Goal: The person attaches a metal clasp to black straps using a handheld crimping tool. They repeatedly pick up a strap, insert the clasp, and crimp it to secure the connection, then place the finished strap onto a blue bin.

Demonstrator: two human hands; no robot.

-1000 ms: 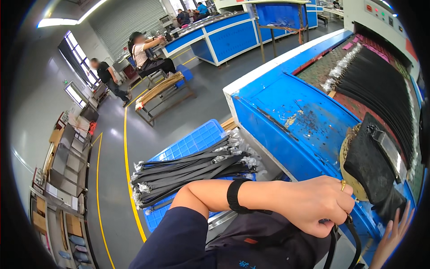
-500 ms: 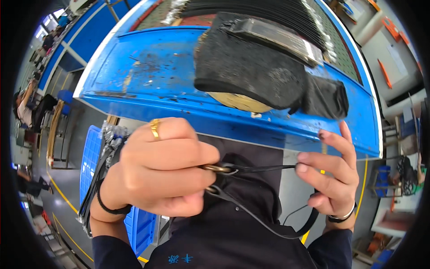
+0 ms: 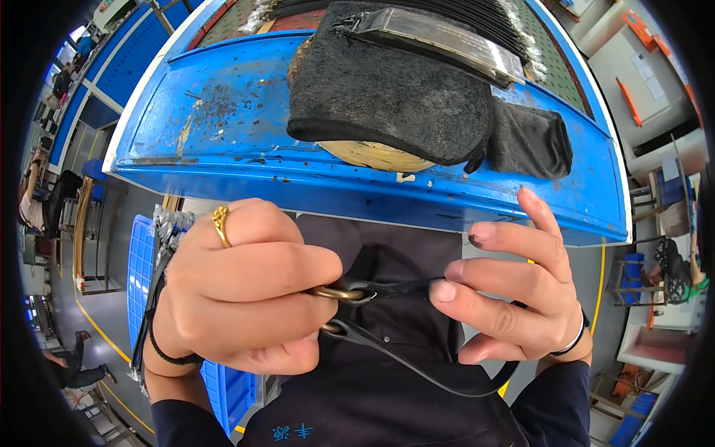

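My left hand [image 3: 242, 290], with a gold ring on one finger, is closed like a fist around brass-coloured metal hardware [image 3: 341, 295]. A thin black strap [image 3: 417, 365] is joined to this metal and bends in a loop toward the right. My right hand [image 3: 521, 298] pinches the strap's upper run between its fingertips, other fingers spread; one fingertip is stained dark. Most of the metal is hidden inside the left hand. Beyond both hands, a black cloth [image 3: 395, 97] lies over a round tan pad [image 3: 372, 155] on the blue bench [image 3: 223, 112].
On the cloth rests a clear, flat plastic case [image 3: 439, 46]. Rows of black straps [image 3: 477, 16] lie at the bench's far side. Blue plastic crates [image 3: 139, 261] and a hanging bundle of wrapped straps [image 3: 167, 227] are left of my arm. People sit and walk at far left.
My right hand has slid left along the strap, closer to my left hand. Both hands sit slightly further left in view; the left grip stays closed on the metal.
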